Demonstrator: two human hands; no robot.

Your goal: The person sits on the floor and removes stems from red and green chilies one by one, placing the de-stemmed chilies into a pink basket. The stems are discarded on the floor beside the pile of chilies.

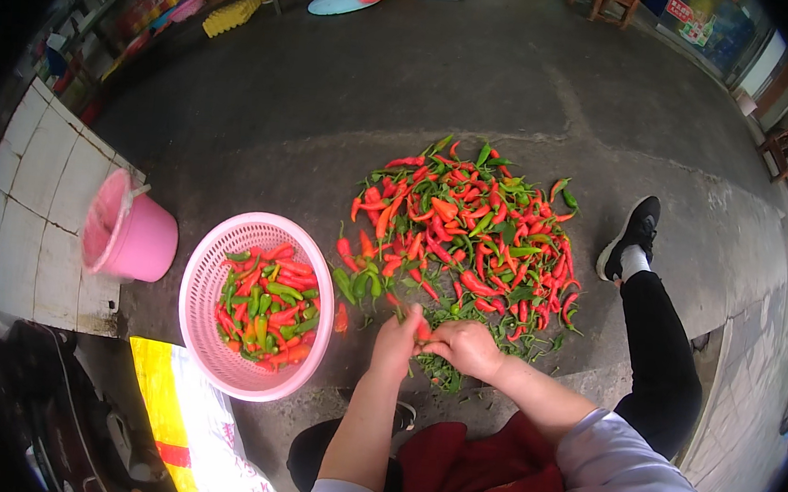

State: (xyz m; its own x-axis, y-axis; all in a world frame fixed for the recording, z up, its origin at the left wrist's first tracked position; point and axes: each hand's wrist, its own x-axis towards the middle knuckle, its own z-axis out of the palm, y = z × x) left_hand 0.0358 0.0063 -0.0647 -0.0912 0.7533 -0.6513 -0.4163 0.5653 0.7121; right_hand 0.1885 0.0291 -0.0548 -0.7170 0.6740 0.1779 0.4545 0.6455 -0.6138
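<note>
Both my hands meet over the near edge of a heap of red and green chili peppers (479,218) on the dark ground. My left hand (397,340) is closed around a reddish chili pepper (423,329). Against it, my right hand (466,347) has its fingers pinched at the pepper's end; what exactly they grip is partly hidden. Below my hands lie green stems and leaves (445,375). To the left stands a pink plastic colander basket (195,352) with picked red and green peppers (271,306) inside.
A pink bucket (151,241) stands by a white tiled block (54,240) at the left. Below the basket lies a white and yellow woven sack (213,426). My black shoe (638,230) is right of the heap. A light blue round stand base (340,2) is at the far side.
</note>
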